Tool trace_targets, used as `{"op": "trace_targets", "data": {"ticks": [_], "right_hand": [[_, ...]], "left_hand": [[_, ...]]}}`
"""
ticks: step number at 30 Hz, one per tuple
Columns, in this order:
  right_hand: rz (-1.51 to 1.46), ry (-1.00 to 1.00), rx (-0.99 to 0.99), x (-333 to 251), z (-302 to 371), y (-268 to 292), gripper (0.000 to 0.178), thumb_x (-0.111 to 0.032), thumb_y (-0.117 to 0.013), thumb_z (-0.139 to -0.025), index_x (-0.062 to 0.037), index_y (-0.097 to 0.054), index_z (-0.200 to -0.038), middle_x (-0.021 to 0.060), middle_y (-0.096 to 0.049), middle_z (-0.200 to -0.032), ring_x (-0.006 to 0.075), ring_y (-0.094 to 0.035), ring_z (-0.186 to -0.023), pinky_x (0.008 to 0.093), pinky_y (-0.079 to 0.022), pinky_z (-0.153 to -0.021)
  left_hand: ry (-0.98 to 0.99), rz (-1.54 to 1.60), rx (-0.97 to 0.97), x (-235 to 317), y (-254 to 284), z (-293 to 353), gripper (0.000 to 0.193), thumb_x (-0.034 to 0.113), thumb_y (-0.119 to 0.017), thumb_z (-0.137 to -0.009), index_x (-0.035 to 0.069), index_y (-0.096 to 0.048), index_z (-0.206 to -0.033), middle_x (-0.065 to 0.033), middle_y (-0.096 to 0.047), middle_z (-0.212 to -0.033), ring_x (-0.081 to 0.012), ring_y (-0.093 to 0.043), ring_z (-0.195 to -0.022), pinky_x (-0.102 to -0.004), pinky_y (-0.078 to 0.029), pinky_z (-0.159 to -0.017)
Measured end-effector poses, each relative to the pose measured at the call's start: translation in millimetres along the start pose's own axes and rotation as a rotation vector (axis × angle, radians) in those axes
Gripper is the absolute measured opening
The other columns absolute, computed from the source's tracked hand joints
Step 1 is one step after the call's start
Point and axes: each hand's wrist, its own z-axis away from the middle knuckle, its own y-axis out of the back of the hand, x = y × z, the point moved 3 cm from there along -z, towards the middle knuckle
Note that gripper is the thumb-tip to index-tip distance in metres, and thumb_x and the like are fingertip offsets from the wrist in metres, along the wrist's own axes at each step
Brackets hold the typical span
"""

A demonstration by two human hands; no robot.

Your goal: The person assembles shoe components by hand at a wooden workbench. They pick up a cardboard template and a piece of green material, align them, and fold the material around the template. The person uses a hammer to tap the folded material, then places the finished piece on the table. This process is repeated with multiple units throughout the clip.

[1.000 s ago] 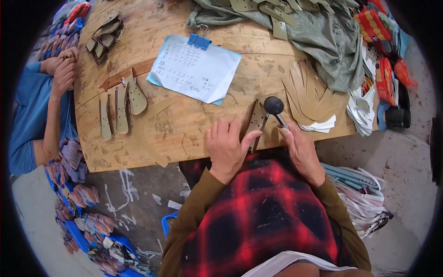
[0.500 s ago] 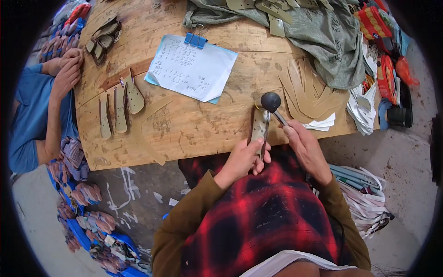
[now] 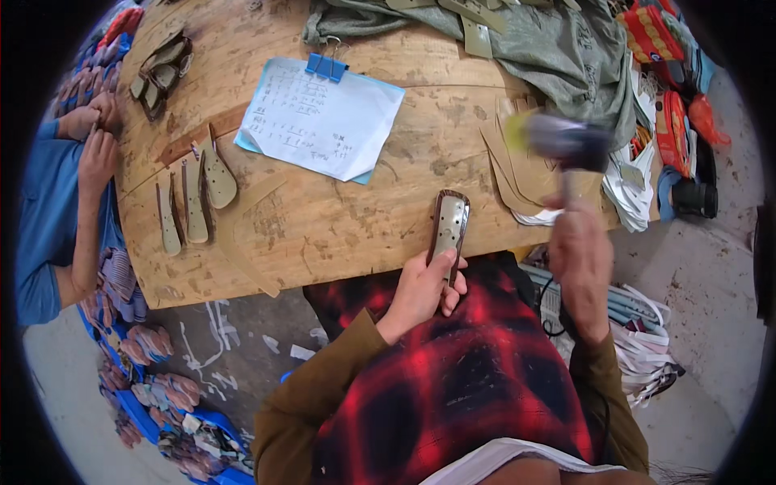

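My left hand (image 3: 424,291) is closed round the near end of a long beige splint-like piece (image 3: 449,230) with small holes and a dark brown edging. The piece tilts slightly over the table's front edge, its rounded far end free. To its right, my right hand (image 3: 584,263) grips the handle of a mallet (image 3: 566,141), raised away from the piece. Motion smears the mallet's dark head and a yellow patch at its left end. Three similar edged pieces (image 3: 195,206) lie on the wooden table (image 3: 356,226) at the left.
A handwritten sheet (image 3: 311,129) sits under a blue binder clip (image 3: 326,67). Beige curved strips (image 3: 513,174) and grey-green cloth (image 3: 541,65) cover the table's right side. At the left edge a person in blue (image 3: 77,206) has hands together. Bundles and blue crates (image 3: 137,412) stand on the floor.
My right hand has lifted the mallet up and to the right, off the far end of the piece. My left hand keeps its grip. The whole view has shifted slightly.
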Motion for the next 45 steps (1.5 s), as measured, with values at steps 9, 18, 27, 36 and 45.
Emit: {"op": "trace_targets", "data": {"ticks": [9,18,27,36,45], "right_hand": [[0.29,0.042,-0.158,40,-9,-21,0.026,-0.027,-0.046,-0.103,-0.0057,-0.052,-0.117,0.0144,-0.051,-0.065,0.0318,-0.049,-0.052,0.0373,-0.039,-0.052],[0.271,0.059,-0.236,87,9,-32,0.032,-0.028,-0.039,-0.105,-0.0031,-0.058,-0.107,0.0007,-0.045,-0.062,0.0129,-0.044,-0.054,0.0287,-0.035,-0.051],[0.547,0.287,0.527,130,-13,144,0.025,-0.028,-0.051,-0.099,-0.0064,-0.064,-0.101,-0.0043,-0.044,-0.064,0.0055,-0.041,-0.054,0.0235,-0.032,-0.045],[0.634,-0.348,0.673,405,-91,446,0.038,-0.036,-0.058,-0.094,0.0001,-0.06,-0.082,0.0052,-0.051,-0.064,0.0134,-0.047,-0.062,0.033,-0.04,-0.061],[0.95,-0.32,0.568,420,-129,448,0.042,-0.041,-0.049,-0.095,-0.0022,-0.063,-0.104,0.0247,-0.064,-0.102,0.0436,-0.06,-0.099,0.0465,-0.046,-0.08]], "left_hand": [[0.036,0.008,0.047,6,-5,10,0.034,0.033,-0.045,-0.101,0.0,-0.052,-0.11,-0.0081,-0.057,-0.073,-0.0122,-0.048,-0.046,-0.027,-0.039,-0.042],[0.002,-0.013,0.014,10,-4,-2,0.034,0.033,-0.045,-0.102,0.001,-0.052,-0.11,-0.0071,-0.057,-0.074,-0.0121,-0.048,-0.047,-0.0265,-0.04,-0.042],[-0.049,0.892,-0.898,32,-1,6,0.043,0.047,-0.039,-0.102,0.007,-0.046,-0.088,-0.0003,-0.048,-0.049,-0.0069,-0.039,-0.031,-0.0171,-0.032,-0.029],[-0.192,0.897,-1.236,44,-4,10,0.044,0.046,-0.041,-0.101,0.007,-0.041,-0.081,0.0004,-0.049,-0.047,-0.0065,-0.043,-0.031,-0.0184,-0.036,-0.028],[-0.203,0.992,-0.935,41,-9,8,0.042,0.047,-0.038,-0.102,0.008,-0.042,-0.085,0.0013,-0.048,-0.053,-0.0054,-0.042,-0.035,-0.0169,-0.035,-0.032]]}}
